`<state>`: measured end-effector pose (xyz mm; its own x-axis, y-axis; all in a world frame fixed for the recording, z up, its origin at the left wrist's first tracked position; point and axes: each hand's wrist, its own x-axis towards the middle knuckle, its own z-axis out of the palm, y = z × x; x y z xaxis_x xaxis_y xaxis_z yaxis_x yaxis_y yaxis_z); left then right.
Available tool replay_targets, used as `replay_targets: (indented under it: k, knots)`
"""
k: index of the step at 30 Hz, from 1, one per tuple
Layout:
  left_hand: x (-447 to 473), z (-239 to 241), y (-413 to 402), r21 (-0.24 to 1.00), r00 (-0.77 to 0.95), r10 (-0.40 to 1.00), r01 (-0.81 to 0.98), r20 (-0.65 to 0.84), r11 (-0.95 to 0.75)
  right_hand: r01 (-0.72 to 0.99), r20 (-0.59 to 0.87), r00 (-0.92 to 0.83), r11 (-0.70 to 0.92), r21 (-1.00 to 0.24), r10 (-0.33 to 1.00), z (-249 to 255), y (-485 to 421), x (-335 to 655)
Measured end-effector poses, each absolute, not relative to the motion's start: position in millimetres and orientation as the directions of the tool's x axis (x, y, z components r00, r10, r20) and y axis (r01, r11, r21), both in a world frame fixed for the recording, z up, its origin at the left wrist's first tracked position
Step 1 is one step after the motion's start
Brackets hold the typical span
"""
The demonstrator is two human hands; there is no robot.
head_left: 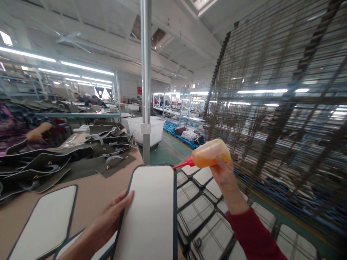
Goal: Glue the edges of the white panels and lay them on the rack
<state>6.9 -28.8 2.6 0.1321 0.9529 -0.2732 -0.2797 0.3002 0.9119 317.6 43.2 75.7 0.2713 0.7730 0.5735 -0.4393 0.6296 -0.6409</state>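
My left hand [112,213] grips the left edge of a white panel [151,209] with a dark raised border, thumb on its face. The panel is tilted up in front of me. My right hand [222,171] is wrapped round a squeeze bottle [210,153] of amber liquid, held nearly level. Its red nozzle [183,164] points left, and the tip is at the panel's upper right corner. A similar white panel [47,220] lies on the table at lower left, and part of another shows beneath my left forearm.
Dark grey pieces with straps [35,166] are heaped on the brown table [114,187]. A metal post [145,90] rises beyond it. On the right, a wire rack [271,108] stands tilted above several white panels [214,231] on a lower grid. A co-worker's hand [39,131] is at left.
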Motion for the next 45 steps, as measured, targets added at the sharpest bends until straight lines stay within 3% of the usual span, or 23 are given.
replay_targets:
  k: [17,45]
  knots:
    - [4.9,6.6,-19.9,0.899,0.099,0.958,-0.333,-0.268,0.286,-0.469,0.585,0.158,0.582,-0.664,0.795,62.7,26.5,314.7]
    - [5.1,17.2,-15.9,0.891,0.093,0.954,-0.342,-0.286,0.3,-0.523,0.487,0.179,0.502,-0.689,0.855,49.0,17.9,306.0]
